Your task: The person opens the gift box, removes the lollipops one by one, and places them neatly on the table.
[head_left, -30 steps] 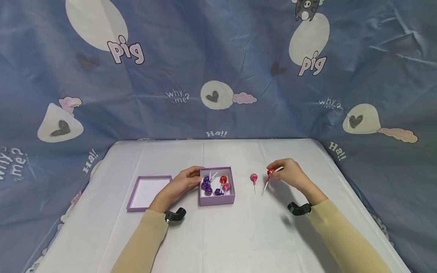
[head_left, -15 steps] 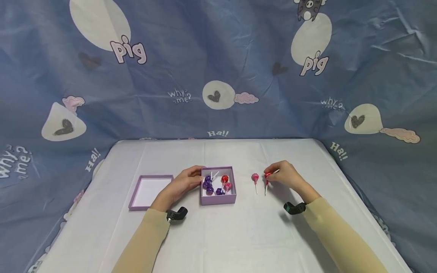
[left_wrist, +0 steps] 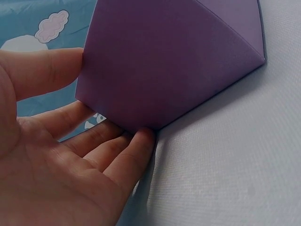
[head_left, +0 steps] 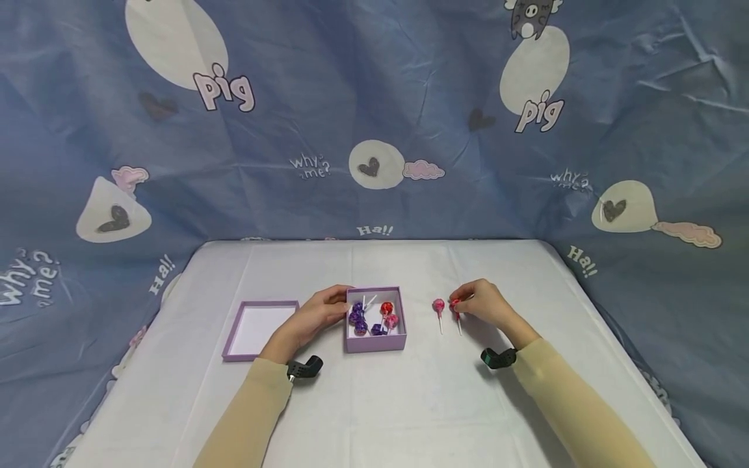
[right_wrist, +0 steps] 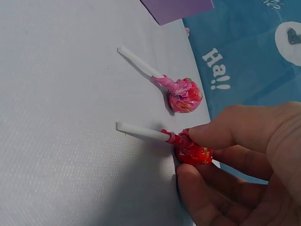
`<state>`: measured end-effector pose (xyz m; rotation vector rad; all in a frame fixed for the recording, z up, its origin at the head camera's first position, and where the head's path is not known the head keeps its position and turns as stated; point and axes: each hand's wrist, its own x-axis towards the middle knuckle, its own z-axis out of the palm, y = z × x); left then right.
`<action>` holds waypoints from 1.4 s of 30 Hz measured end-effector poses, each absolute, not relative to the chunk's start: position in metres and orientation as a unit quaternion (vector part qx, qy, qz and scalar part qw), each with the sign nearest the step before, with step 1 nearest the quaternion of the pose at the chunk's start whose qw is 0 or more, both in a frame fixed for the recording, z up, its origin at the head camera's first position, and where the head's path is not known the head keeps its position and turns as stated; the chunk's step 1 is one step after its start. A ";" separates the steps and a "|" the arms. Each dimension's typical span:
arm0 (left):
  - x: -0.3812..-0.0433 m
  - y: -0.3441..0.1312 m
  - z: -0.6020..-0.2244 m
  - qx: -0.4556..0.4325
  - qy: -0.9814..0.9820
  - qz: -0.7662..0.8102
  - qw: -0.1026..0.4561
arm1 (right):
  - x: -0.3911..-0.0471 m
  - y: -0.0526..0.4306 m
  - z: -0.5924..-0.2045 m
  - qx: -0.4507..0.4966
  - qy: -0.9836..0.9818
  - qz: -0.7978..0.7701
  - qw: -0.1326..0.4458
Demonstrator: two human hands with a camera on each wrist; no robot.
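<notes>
Right wrist view: one pink lollipop (right_wrist: 185, 96) lies beside one red lollipop (right_wrist: 194, 153), whose head the right hand (head_left: 487, 304) pinches between thumb and fingers, stick (right_wrist: 145, 132) jutting clear. The left hand (head_left: 315, 317) grips one purple box (head_left: 376, 342).

Plain pale-yellow sleeves (head_left: 248, 409), stopping well short of the bare fingers (left_wrist: 129, 162). Black gadget (head_left: 305, 368) on each wrist behind the fingers, right one's (head_left: 500, 359) got a green bit (head_left: 486, 357).
</notes>
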<state>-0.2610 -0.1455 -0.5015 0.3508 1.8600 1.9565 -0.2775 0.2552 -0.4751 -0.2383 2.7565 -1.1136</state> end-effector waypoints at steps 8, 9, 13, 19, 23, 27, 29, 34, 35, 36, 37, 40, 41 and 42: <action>-0.261 -0.145 -0.502 0.108 0.670 0.704 0.209 | -0.278 0.255 -0.479 -0.086 0.922 -0.370 0.069; -0.261 -0.145 -0.502 0.107 0.670 0.704 0.210 | -0.278 0.255 -0.479 -0.088 0.922 -0.369 0.070; -0.261 -0.145 -0.503 0.112 0.673 0.701 0.207 | -0.278 0.256 -0.480 -0.096 0.921 -0.370 0.072; -0.261 -0.145 -0.506 0.109 0.673 0.701 0.209 | -0.277 0.256 -0.483 -0.112 0.919 -0.372 0.072; -0.262 -0.145 -0.505 0.110 0.672 0.702 0.210 | -0.277 0.256 -0.482 -0.113 0.919 -0.373 0.069; -0.262 -0.144 -0.504 0.111 0.671 0.703 0.208 | -0.278 0.257 -0.481 -0.111 0.919 -0.372 0.068; -0.261 -0.144 -0.504 0.111 0.670 0.704 0.208 | -0.278 0.258 -0.483 -0.112 0.920 -0.369 0.069; -0.261 -0.144 -0.507 0.112 0.668 0.703 0.216 | -0.276 0.260 -0.482 -0.107 0.921 -0.367 0.075; -0.261 -0.144 -0.507 0.112 0.668 0.704 0.216 | -0.275 0.260 -0.480 -0.107 0.921 -0.367 0.074; -0.261 -0.144 -0.507 0.112 0.667 0.705 0.215 | -0.275 0.260 -0.479 -0.108 0.921 -0.368 0.070; -0.261 -0.144 -0.507 0.110 0.666 0.706 0.213 | -0.274 0.261 -0.477 -0.110 0.921 -0.369 0.066; -0.262 -0.144 -0.505 0.107 0.666 0.709 0.206 | -0.274 0.261 -0.472 -0.113 0.919 -0.374 0.050; -0.261 -0.145 -0.505 0.109 0.668 0.707 0.205 | -0.273 0.261 -0.471 -0.114 0.918 -0.377 0.047; -0.261 -0.145 -0.504 0.108 0.669 0.706 0.206 | -0.272 0.261 -0.469 -0.113 0.917 -0.379 0.047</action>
